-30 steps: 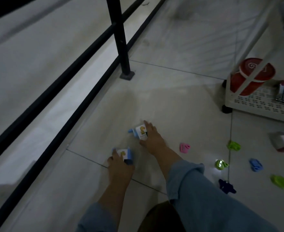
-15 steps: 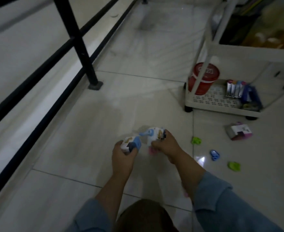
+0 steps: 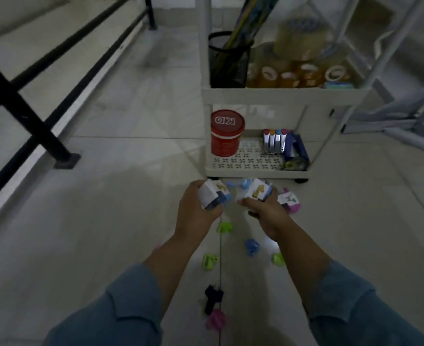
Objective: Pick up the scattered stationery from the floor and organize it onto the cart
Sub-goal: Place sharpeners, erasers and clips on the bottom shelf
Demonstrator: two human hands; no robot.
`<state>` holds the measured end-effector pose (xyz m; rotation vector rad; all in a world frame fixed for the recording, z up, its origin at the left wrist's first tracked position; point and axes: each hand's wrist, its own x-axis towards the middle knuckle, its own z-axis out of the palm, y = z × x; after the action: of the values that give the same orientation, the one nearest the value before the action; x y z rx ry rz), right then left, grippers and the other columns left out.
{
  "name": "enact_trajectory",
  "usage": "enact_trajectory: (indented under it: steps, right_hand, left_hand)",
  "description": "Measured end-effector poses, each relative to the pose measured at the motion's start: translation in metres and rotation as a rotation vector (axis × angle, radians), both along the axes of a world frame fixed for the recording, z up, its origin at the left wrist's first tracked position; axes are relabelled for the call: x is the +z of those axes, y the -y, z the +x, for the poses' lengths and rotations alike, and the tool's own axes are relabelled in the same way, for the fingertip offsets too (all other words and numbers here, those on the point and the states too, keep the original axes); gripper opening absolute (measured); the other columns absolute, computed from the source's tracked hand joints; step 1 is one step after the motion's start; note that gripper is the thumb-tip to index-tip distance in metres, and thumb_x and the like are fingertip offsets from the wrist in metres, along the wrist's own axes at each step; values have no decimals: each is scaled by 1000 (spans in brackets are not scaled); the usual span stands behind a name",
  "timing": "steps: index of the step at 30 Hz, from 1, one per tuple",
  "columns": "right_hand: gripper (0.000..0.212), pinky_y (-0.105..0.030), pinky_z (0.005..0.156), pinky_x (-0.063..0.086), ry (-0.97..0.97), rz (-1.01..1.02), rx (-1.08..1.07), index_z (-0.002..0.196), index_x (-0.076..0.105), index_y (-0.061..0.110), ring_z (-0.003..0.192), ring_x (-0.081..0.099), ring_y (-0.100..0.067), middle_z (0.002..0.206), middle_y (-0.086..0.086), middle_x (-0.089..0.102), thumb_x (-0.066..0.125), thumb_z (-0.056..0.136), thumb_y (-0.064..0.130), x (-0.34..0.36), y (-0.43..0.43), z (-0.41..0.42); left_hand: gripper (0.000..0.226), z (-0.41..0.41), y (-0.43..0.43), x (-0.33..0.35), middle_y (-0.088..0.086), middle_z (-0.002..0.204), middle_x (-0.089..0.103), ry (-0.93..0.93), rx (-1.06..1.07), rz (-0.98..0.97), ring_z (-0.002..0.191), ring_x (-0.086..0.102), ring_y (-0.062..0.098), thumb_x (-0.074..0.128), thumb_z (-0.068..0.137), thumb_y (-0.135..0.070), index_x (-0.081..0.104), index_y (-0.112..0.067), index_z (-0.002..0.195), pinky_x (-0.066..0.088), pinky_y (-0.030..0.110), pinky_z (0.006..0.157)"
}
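Note:
My left hand grips a small white-and-blue box, and my right hand grips a second white-and-blue box. Both are held above the floor, just in front of the white cart's bottom shelf. A pink-and-white box lies on the floor right of my right hand. Small plastic pieces are scattered on the tiles below my hands: green, blue, green, green, dark blue and pink.
The cart's bottom shelf holds a red tub, a row of clippers and a blue item. The shelf above has a black mesh cup and tape rolls. A black railing runs along the left.
Both hands lifted the two boxes off the floor and carried them toward the cart. The view swung right, so the cart now stands straight ahead.

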<state>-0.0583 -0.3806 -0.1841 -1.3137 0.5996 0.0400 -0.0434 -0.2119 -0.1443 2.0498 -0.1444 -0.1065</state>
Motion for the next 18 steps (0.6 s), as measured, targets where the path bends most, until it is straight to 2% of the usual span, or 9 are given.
enact_trajectory:
  steps: [3,5,7,9,11,13,15,18]
  right_hand:
    - [64,-35,78,42,39,21,-43,131,29,24,106,55,-23,112,0,56,67,82,9,-4,23,25]
    - [56,-28,70,44,52,46,-112,134,33,21,94,56,-16,104,1,57,62,86,14,-5,34,43]
    - [41,-26,64,44,67,116,-201,128,36,17,80,54,-13,91,-1,54,52,91,15,-3,43,62]
    - [34,-27,63,46,89,137,-247,126,35,15,80,55,-16,95,-5,54,45,93,15,-1,49,79]
    - [45,-30,71,51,118,29,-235,135,27,13,95,57,-22,112,-10,53,46,95,14,-1,54,94]
    - [58,-34,85,50,147,-116,-223,140,18,11,109,53,-24,124,-12,48,52,93,13,-4,58,105]
    - [60,-35,94,46,150,-294,-199,137,22,8,113,50,-24,128,-14,44,58,89,10,-8,62,114]
    - [53,-38,94,47,127,-512,-107,127,34,2,111,52,-26,124,-16,49,65,85,13,-14,62,125]
  left_hand:
    - [56,24,31,-7,3,124,55,59,-61,17,110,52,17,73,75,-12,49,-13,126,42,23,86]
    - [58,42,47,-11,6,128,52,103,-62,42,116,50,19,73,75,-11,48,-11,128,36,13,86]
    - [58,61,60,-14,11,129,47,163,-54,58,118,48,21,73,76,-9,47,-8,128,31,7,84]
    - [58,78,70,-17,15,131,42,204,-60,90,120,45,23,73,78,-10,46,-6,129,29,6,86]
    - [60,93,78,-22,16,134,40,245,-73,130,124,42,25,71,80,-12,43,-5,133,31,12,95]
    - [62,105,84,-27,17,137,38,263,-83,160,128,40,27,68,82,-11,38,-4,137,35,26,105]
    - [64,116,87,-31,16,141,37,289,-93,218,133,36,29,65,85,-10,34,-6,141,34,39,111]
    - [63,128,92,-38,13,145,36,330,-111,349,134,34,29,60,88,-13,30,-10,143,32,38,112]
